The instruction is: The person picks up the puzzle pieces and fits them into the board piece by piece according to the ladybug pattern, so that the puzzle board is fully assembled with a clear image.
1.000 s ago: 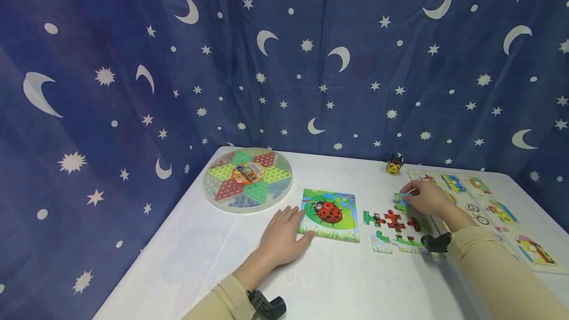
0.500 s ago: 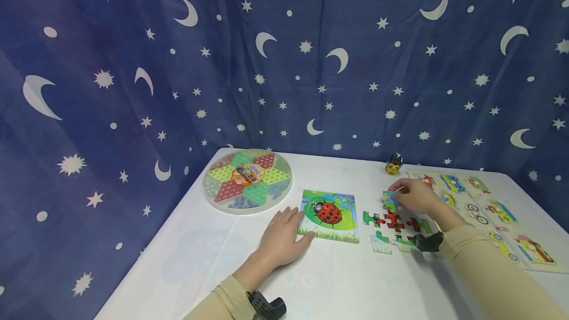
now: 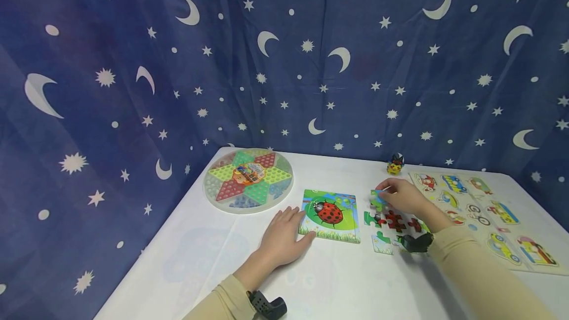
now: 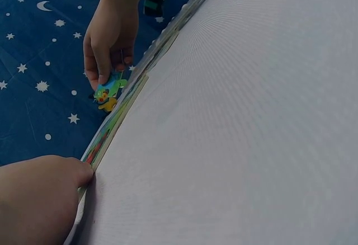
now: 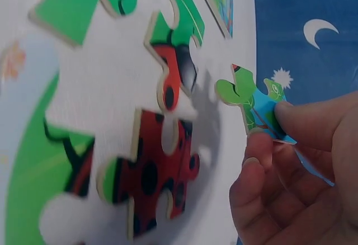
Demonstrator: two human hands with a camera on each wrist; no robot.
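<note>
My right hand (image 3: 404, 197) pinches a green and blue jigsaw piece (image 5: 260, 108) between thumb and fingers, tilted and raised off the table. A blue strip (image 5: 313, 166) shows behind those fingers; whether it is a second piece I cannot tell. Beneath and nearer lie loose jigsaw pieces, among them a red spotted one (image 3: 394, 221) and a green grassy corner (image 3: 381, 244). Flat on the table, my left hand (image 3: 280, 241) touches the left edge of a square ladybug picture (image 3: 329, 214). In the left wrist view, its thumb side meets that picture's edge.
A round Chinese checkers board (image 3: 248, 180) lies at the back left. Toward the back stands a small yellow and black figurine (image 3: 394, 164). Pale boards with vehicle pictures (image 3: 480, 211) cover the right side. A blue star-patterned curtain (image 3: 284, 63) hangs behind the white table (image 3: 329, 280).
My right hand has moved left with the green and blue jigsaw piece, from the right part of the loose pieces to above their left part. The left hand stays put.
</note>
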